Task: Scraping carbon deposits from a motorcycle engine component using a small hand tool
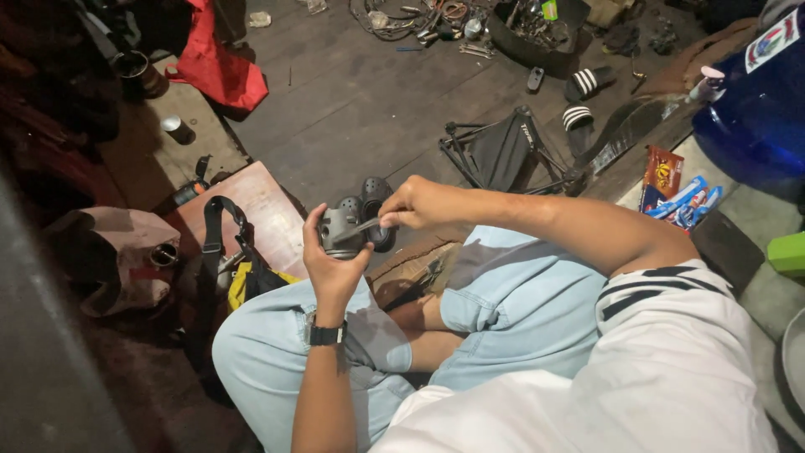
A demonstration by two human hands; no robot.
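Note:
My left hand [329,264], with a black wristwatch [327,334] on the wrist, grips a grey round metal part [338,230] like a small piston, held up over my lap. My right hand [417,202] pinches a thin metal tool [362,226] and presses its tip against the side of the part. I sit cross-legged in light blue shorts and a white shirt. A pair of dark perforated clogs [374,205] lies on the floor just behind the part.
A brown wooden box [267,205] with a black strap [211,243] and a yellow item is at my left. A folded black stool [501,153], striped slippers [584,82], a tub of scrap parts [537,29], red cloth [216,63], a blue water jug [755,109].

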